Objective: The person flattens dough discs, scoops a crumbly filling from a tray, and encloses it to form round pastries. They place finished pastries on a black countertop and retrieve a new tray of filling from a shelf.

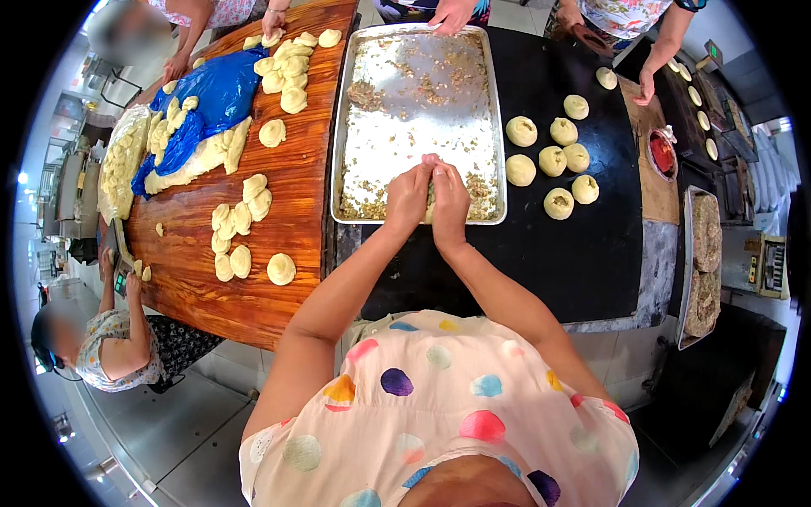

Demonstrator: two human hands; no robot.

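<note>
Over the near end of a large metal tray (340, 135), my left hand (409, 199) and my right hand (450, 203) press together, fingertips meeting. Both are closed around a small greenish-tan lump that shows only as a sliver between the palms; its kind I cannot make out. Crumbly, chopped filling (483, 188) is scattered across the tray, thicker in the near corners and along the far left. To the right, several round dough buns (557, 203) rest on a black work surface (541, 270), some with puckered or open tops.
Left, a wooden table (296, 220) holds several dough pieces (281, 269), a blue plastic sheet (215, 89) and a dough mass. Co-workers' hands (456, 13) reach in from the far side; another person (110, 346) works at left. A red-filled bowl (662, 155) and a loaded tray (686, 279) stand right.
</note>
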